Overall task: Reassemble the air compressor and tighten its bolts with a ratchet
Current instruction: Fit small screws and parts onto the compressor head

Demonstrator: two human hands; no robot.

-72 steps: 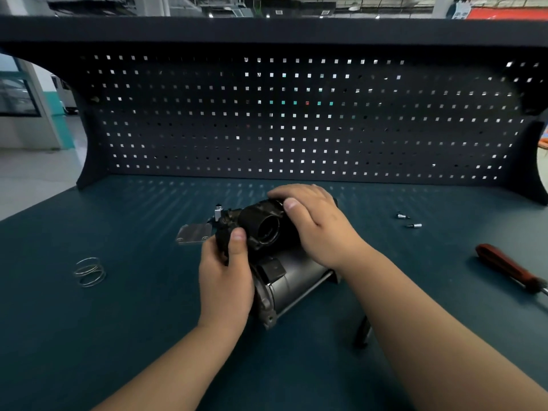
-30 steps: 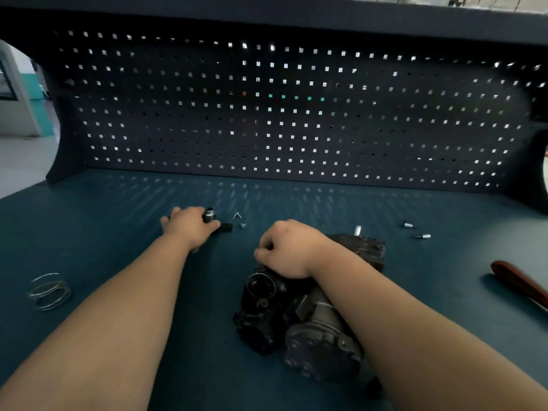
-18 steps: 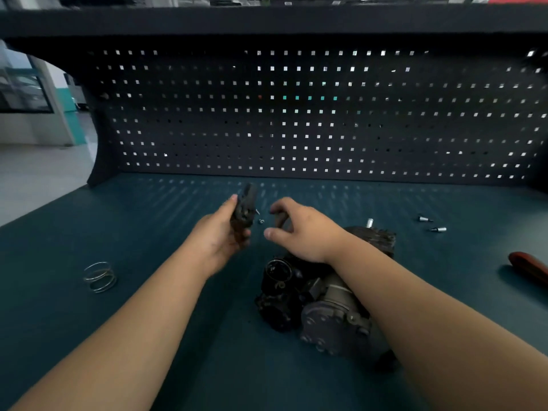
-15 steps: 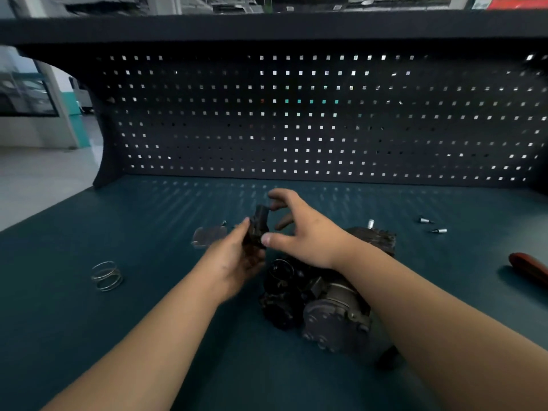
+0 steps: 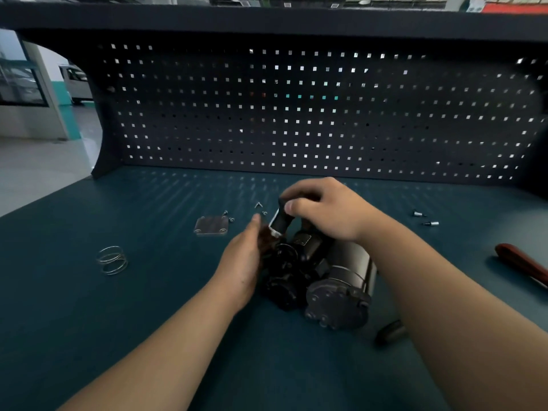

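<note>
Air compressor (image 5: 326, 274): dark grey and black, lying sideways on the bench (image 5: 148, 315).
Right hand (image 5: 326, 213): thumb and fingers pinching black part (image 5: 280, 223) above it.
Left hand (image 5: 240, 262): possibly steadying that part; fingers blurring, grip impossible to tell.

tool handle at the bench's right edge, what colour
The long tool handle is dark red, best seen in the head view.

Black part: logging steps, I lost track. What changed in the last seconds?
The left hand lifted the part off the table and brought it right; the right hand now pinches it over the compressor. Spring, plate and bolts stayed put.
</note>
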